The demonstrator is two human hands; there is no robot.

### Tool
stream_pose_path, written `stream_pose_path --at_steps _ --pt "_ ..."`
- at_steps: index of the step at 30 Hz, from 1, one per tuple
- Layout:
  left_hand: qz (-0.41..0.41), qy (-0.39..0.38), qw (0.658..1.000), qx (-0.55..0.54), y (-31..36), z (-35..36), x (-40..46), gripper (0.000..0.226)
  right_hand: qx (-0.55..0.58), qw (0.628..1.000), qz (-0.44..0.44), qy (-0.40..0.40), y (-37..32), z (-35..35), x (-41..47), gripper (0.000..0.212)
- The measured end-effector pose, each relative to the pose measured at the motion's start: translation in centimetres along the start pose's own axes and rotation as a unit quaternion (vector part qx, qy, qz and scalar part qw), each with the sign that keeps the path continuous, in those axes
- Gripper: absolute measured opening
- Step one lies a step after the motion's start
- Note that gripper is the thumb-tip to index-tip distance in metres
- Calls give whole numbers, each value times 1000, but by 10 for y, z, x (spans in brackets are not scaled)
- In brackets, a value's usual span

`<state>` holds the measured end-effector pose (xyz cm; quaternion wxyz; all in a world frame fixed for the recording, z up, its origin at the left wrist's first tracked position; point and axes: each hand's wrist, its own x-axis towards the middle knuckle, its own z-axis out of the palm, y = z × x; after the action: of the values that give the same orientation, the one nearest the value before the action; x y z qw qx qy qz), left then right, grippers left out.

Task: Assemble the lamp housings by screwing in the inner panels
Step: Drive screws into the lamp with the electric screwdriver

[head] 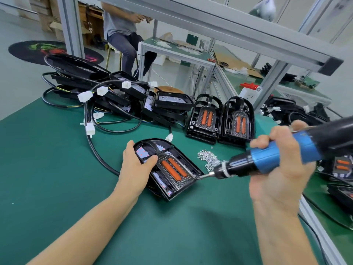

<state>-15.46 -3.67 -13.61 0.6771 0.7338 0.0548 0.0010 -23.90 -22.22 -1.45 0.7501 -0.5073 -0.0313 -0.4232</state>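
Lamp housing [168,169] lies flat on the green mat [57,169], near table centre, rounded end away from the person, inner panel [174,172] with two orange strips seated inside it. Left hand [136,162] grips the housing's far-left rim, fingers wrapped over the outer edge and thumb pressed down on the panel's upper part, likely to stop the part twisting or sliding when torque comes on and to keep the panel seated. Right hand [277,163] is clamped round the blue-and-black electric screwdriver [267,159], fingers curled over the barrel; tool held at a low slant with the bit tip at the housing's near-right corner, apparently on a screw boss there, though whether a screw is on the bit is too small to tell. Loose screw pile [209,158] sits just beside the housing on the driver side, probably so the bit can pick the next one with a short reach. Two housings with panels fitted [219,121] stand side by side behind the screws, looks like the done or staged row, kept apart from the tangled stack of wired housings [118,92] at far left, which reads as the unworked stock. More housings [340,169] at right edge past the driver. Another person [124,35] sits at a bench in the background. Judged step: driving a corner screw on the current unit; other corners not clearly checkable.
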Motion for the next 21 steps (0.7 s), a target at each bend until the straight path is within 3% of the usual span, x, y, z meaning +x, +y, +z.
stream_pose_path --at_steps 3,6,10,13,18,21 --pt "0 0 1000 -7 0 -1 1 79 -67 997 35 25 -19 -28 17 24" --pt "4 -2 1000 -15 0 -2 1 79 -158 980 108 54 -27 -61 37 35" --pt "6 4 1000 -26 -2 -3 2 77 -352 904 238 51 -13 -102 55 48" --pt "-5 2 999 -37 -1 -4 3 84 -493 813 311 -7 5 -128 52 58" --pt "-11 3 999 -30 0 -4 8 85 -762 552 293 -167 39 -137 40 56" --pt "-18 1 999 -29 2 -3 10 83 -816 484 246 -198 51 -134 34 52"
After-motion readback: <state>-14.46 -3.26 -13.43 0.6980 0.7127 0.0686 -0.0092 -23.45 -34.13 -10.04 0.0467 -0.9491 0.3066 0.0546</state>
